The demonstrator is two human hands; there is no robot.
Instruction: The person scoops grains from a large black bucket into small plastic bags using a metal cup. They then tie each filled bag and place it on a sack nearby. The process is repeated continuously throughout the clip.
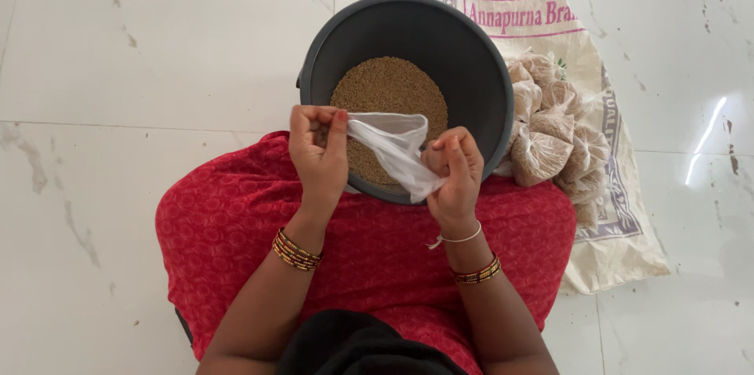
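The floor (157, 45) is of large white marble-look tiles with faint grey veins and thin grout lines. A bright streak of light (705, 138) glints on the tiles at the right, and small dark specks mark the floor near it. A printed cream sack (628, 210) lies flat on the floor at the right, with a heap of small filled packets (554, 128) resting on it.

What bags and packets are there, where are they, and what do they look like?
Clear plastic bag: thin, empty, held between the left hand and right hand over the grey tub.
Filled packets: small clear tied pouches of brown grain, heaped right of the tub.
Sack: flat cream cloth under the packets, purple and pink print.
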